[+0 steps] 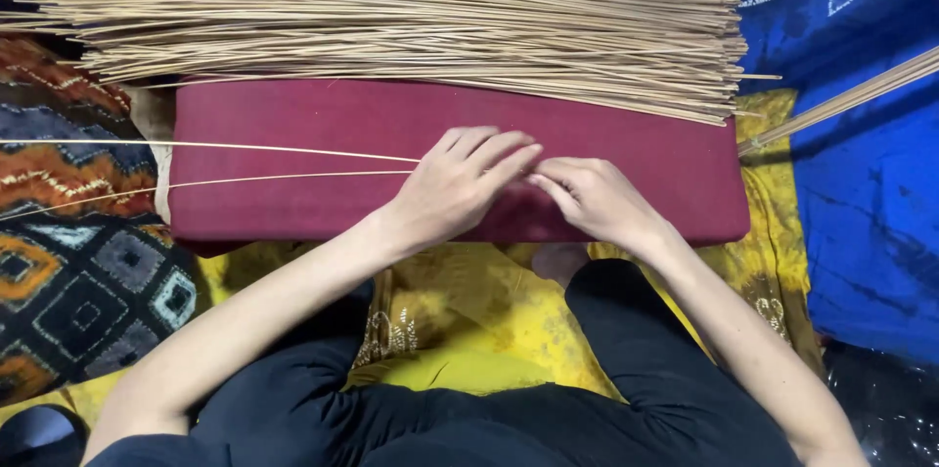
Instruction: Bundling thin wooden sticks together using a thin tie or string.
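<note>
Person, head view. Both forearms bare to the lower frame edge; no sleeves visible. Left hand (460, 183) and right hand (597, 198): no rings, watch or gloves seen. Black trousers (626, 369), soft fabric, creased at the knees, fill lower centre of frame.
</note>
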